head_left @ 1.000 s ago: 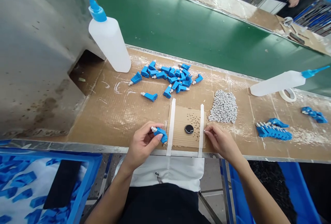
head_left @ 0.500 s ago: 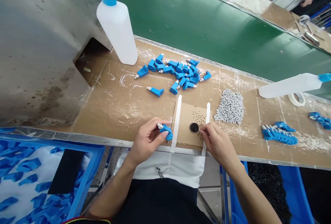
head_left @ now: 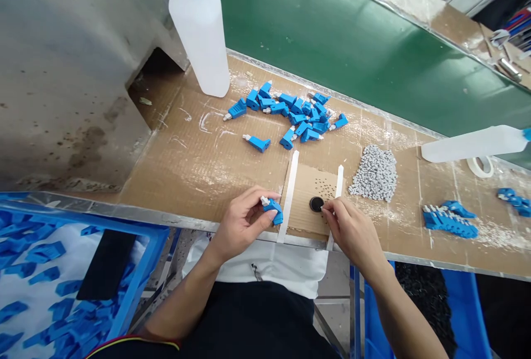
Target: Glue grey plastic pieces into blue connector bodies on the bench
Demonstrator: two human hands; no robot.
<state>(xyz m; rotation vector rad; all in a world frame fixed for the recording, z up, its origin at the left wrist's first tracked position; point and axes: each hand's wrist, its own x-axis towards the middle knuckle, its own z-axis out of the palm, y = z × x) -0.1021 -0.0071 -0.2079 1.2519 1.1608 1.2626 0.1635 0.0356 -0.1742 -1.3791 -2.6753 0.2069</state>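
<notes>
My left hand [head_left: 243, 223] grips a small blue plastic part [head_left: 274, 211] with a pale tip between thumb and fingers, left of a taped cardboard square [head_left: 305, 220]. My right hand [head_left: 352, 232] is pinched at the edge of a small round black dish [head_left: 316, 204]; whatever lies between its fingertips is too small to make out. Tiny dark pieces [head_left: 326, 187] are scattered just beyond the dish. Farther back lies a loose group of similar blue parts [head_left: 298, 115], several with pale tips. A heap of small grey pieces [head_left: 375, 173] sits right of the square.
A white bottle with a blue cap [head_left: 201, 38] stands at the back left; another white bottle [head_left: 473, 143] lies at the right near a tape roll [head_left: 480, 167]. Blue parts stand in a row [head_left: 450, 222]. Blue bins [head_left: 143, 270] flank me below the table edge. A metal housing [head_left: 74, 82] borders the left.
The whole view has shifted slightly, with the table things appearing a little farther right. Both hands keep nearly the same pose, the left on the blue part, the right by the black dish.
</notes>
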